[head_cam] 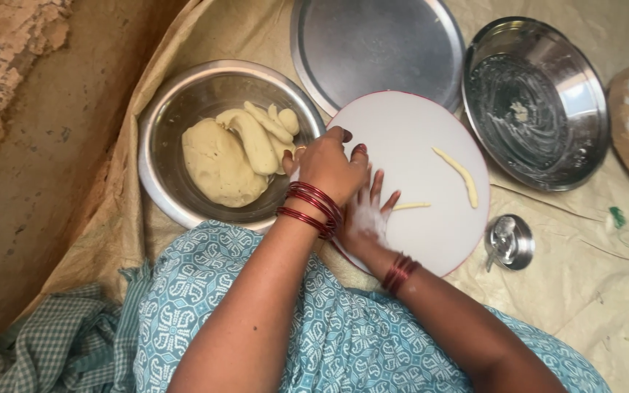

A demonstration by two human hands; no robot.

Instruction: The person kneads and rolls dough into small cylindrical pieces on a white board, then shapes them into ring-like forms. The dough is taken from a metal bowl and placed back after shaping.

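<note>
My left hand (329,166) lies curled over my spread right hand (369,211), pressing a thin pale dough strip (410,207) on the round white board (431,240), three o'clock of them. Uneven pressure risks snapping it.

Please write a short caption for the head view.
Two hands roll dough strips on a round white board beside a dough bowl.

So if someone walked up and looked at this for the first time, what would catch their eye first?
Probably the two hands stacked at the near left edge of the round white board, the left hand over the flour-dusted right hand, both wrists ringed with red bangles. Next, the steel bowl to the left, holding a dough lump and rolled pieces. Two thin dough strips lie on the board.
</note>
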